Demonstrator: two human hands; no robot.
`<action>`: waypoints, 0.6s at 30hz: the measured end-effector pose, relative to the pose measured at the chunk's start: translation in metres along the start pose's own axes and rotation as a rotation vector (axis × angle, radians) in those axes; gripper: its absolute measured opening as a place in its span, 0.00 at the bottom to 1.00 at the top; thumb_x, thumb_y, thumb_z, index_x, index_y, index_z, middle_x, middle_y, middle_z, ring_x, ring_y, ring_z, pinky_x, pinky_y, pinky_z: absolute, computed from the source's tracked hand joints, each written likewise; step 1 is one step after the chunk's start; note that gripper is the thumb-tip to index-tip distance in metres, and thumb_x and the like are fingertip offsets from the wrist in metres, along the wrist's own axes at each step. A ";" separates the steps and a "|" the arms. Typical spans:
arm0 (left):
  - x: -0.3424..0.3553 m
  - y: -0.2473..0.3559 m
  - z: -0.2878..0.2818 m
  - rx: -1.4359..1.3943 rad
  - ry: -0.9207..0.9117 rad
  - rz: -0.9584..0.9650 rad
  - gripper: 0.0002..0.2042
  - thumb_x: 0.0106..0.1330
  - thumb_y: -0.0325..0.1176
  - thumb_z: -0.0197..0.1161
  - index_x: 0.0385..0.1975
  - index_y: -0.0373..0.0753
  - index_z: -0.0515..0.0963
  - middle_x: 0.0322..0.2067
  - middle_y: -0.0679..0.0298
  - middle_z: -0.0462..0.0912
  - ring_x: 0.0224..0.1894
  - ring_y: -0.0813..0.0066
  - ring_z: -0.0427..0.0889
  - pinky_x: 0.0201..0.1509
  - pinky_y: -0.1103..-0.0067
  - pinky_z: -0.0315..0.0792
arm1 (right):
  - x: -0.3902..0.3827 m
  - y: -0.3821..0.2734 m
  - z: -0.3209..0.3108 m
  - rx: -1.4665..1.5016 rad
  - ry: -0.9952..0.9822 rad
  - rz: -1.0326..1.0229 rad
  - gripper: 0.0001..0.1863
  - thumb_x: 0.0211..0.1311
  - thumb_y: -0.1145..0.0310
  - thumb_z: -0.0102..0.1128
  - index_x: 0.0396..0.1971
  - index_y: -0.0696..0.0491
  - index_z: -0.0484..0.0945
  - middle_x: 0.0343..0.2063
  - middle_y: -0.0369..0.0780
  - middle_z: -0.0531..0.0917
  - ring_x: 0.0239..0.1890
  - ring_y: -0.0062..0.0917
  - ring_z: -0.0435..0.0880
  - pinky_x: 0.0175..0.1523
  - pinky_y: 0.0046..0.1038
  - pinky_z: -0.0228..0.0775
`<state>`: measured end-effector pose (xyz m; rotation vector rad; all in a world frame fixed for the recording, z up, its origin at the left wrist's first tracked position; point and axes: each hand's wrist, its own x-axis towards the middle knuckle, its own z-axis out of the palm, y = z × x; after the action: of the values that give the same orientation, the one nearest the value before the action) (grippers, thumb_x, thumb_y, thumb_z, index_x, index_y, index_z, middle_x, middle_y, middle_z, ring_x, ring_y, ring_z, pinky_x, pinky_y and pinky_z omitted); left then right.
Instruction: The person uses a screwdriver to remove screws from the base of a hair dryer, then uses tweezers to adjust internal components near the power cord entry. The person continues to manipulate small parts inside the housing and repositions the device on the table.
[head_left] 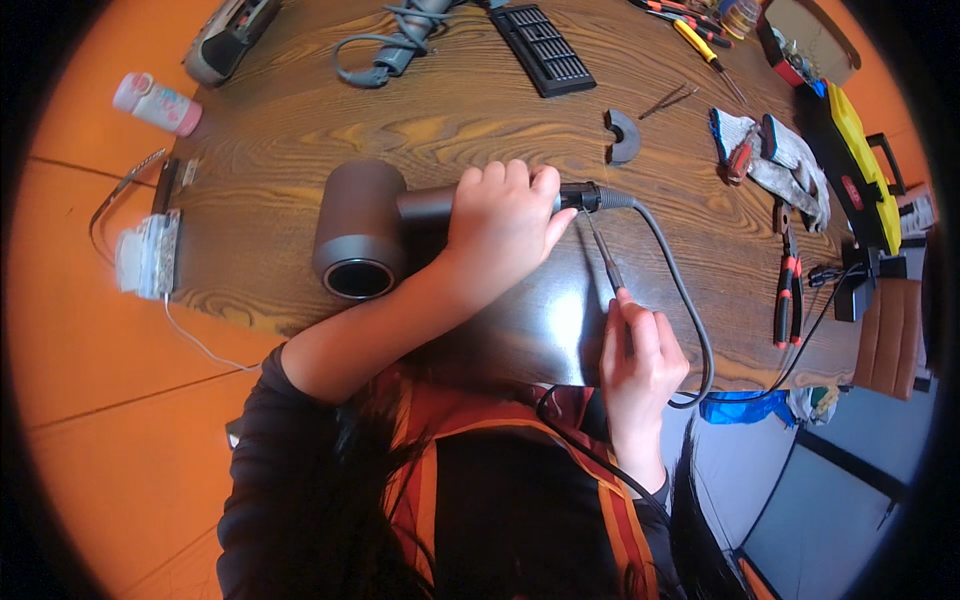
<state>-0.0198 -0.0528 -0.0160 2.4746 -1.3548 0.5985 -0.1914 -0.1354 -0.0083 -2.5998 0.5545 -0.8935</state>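
Observation:
A dark grey hair dryer point(362, 205) lies on the wooden table, its round barrel at the left and its handle pointing right. My left hand point(505, 220) is wrapped round the handle from above, hiding much of it. At the handle's end a black inner part shows, and a grey cord point(668, 235) leaves it and curves toward me. My right hand point(643, 350) grips a slim screwdriver point(608, 262), its thin shaft slanting up to the handle's end. Whether its tip touches a screw is too small to tell. A dark curved piece point(623, 137) lies beyond.
At the back lie a bit case point(543, 50), a grey corded device point(400, 45) and a yellow screwdriver point(703, 48). Tweezers point(668, 100), work gloves point(785, 165), red-handled pliers point(789, 285) and a yellow-black toolbox point(862, 170) are on the right. A pink-capped bottle point(158, 104) stands far left.

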 end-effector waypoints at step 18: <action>0.007 0.006 -0.078 -1.493 -0.126 -0.215 0.33 0.66 0.53 0.44 0.66 0.41 0.48 0.65 0.50 0.54 0.67 0.56 0.52 0.67 0.62 0.48 | -0.024 0.019 0.019 0.094 0.118 -0.005 0.06 0.51 0.74 0.64 0.30 0.51 0.79 0.15 0.37 0.71 0.16 0.30 0.74 0.21 0.28 0.66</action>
<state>-0.0393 -0.0290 0.0562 1.3307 -0.9089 -0.5130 -0.2012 -0.1370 -0.0425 -2.4775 0.5246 -1.0544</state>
